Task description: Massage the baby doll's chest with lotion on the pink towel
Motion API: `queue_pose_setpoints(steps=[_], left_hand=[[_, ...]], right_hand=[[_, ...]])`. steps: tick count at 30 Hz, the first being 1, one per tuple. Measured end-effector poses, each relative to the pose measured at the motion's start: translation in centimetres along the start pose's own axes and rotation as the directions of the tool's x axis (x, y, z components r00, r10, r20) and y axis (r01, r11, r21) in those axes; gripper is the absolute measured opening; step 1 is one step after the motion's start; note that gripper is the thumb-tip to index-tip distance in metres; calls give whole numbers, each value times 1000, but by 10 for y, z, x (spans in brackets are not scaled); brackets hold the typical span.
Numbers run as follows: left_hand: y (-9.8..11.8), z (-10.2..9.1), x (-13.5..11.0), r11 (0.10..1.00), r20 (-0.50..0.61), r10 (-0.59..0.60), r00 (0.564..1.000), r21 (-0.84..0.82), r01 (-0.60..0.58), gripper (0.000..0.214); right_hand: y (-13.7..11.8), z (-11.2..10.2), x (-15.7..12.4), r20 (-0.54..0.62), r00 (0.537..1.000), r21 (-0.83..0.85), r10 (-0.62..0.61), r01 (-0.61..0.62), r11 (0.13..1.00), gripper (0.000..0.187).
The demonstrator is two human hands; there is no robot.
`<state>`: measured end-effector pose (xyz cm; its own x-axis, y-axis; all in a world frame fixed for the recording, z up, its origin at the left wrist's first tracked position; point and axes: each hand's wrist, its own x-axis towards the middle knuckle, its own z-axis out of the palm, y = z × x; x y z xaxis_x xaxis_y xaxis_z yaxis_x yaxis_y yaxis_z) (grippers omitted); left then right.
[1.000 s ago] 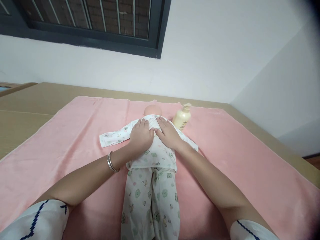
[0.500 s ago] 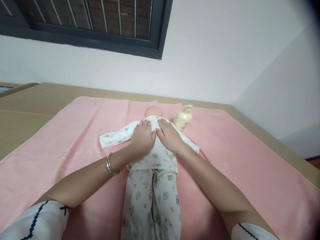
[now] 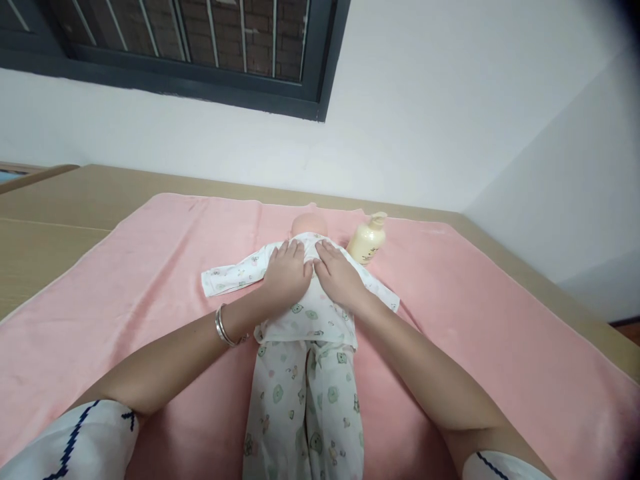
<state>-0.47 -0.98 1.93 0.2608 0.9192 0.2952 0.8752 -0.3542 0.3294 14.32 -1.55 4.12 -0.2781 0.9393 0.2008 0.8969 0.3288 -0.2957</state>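
A baby doll lies on a pink cloth, its rounded head toward the wall and its legs toward me. It wears a white printed top and matching trousers, with both sleeves spread sideways. On the left of the doll's upper body, my left hand rests flat, fingers stretched out. My right hand lies flat on the right side, its thumb close to the left one. Neither hand grips anything. The part of the top under my palms is hidden.
A cream pump bottle stands on the pink cloth, just beyond the doll's right sleeve. The cloth covers much of a wooden table. Behind it rises a white wall with a dark-framed barred window.
Both hands stay flat on the doll's upper body, almost unmoved. The whole view has shifted very slightly.
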Motion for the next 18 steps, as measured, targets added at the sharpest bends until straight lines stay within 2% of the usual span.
queue_pose_setpoints(steps=[4,8,10,13,18], left_hand=[[8,-2,-9,998,-1,58,998,7,-58,53],[-8,-7,7,994,89,48,995,-104,-39,56],[-18,-7,17,987,106,39,994,-158,-22,57],[-22,-4,21,985,68,18,998,-170,-6,56],[-2,3,0,997,-57,25,998,-69,-29,51]], right_hand=[[9,3,8,-31,999,-12,-10,9,1000,53],[-13,1,-9,-43,999,-145,19,-25,989,55],[-26,-2,-20,-36,999,-212,-5,-3,977,53],[-31,-7,-25,-22,999,-232,-35,30,972,49],[-4,-4,-3,-59,998,-88,-24,18,996,51]])
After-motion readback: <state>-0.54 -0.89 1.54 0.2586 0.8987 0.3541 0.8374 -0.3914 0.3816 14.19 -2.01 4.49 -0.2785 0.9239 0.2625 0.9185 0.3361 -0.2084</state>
